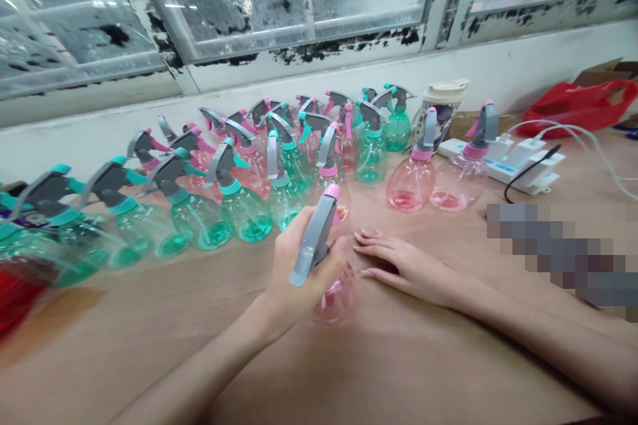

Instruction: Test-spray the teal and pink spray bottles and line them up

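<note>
My left hand (304, 255) is wrapped round the neck of a pink spray bottle (335, 299) with a grey and pink trigger head. The bottle is upright at the middle of the table, and my fingers hide its collar. Just right of it, my right hand (393, 259) rests on the tabletop with its fingers stretched out towards the bottle, holding nothing. Beyond my left hand stand green spray bottles (253, 219) in a row, with pink ones (252, 166) among and behind them. Two more pink spray bottles (413, 186) stand to the right.
A white power strip (523, 169) with plugged-in chargers and cables lies at the right. Near the wall are a lidded cup (441, 103) and a red plastic bag (573, 106). Something red (17, 292) is at the left edge. Windows line the back wall.
</note>
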`<state>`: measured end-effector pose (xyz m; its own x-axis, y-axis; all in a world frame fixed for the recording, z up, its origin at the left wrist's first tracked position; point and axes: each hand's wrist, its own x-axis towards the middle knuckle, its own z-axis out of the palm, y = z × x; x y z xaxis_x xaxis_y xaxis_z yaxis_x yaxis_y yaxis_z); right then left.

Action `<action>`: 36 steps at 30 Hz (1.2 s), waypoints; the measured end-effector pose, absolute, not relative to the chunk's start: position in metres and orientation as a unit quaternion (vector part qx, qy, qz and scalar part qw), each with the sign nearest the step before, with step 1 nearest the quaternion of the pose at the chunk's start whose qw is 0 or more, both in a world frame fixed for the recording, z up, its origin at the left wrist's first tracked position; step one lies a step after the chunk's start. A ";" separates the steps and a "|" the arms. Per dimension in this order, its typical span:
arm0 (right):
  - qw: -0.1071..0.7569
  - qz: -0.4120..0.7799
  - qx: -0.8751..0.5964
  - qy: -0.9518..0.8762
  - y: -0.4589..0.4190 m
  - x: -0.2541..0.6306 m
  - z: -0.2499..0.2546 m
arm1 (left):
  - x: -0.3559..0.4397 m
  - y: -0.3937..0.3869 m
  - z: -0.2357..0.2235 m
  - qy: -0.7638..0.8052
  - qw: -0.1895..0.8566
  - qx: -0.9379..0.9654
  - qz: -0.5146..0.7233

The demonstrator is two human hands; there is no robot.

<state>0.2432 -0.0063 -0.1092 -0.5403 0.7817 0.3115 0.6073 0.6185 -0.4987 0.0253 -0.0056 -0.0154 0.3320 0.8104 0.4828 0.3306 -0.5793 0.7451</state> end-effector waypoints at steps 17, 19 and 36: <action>0.293 0.223 -0.353 -0.860 -0.023 0.239 -0.098 | 0.025 -0.008 -0.016 0.377 0.323 0.751 0.436; 0.305 0.236 -0.360 -0.850 -0.026 0.234 -0.096 | 0.025 -0.007 -0.016 0.374 0.325 0.751 0.438; 0.441 0.285 -0.376 -0.764 -0.042 0.155 -0.062 | 0.024 -0.003 -0.022 0.342 0.342 0.748 0.455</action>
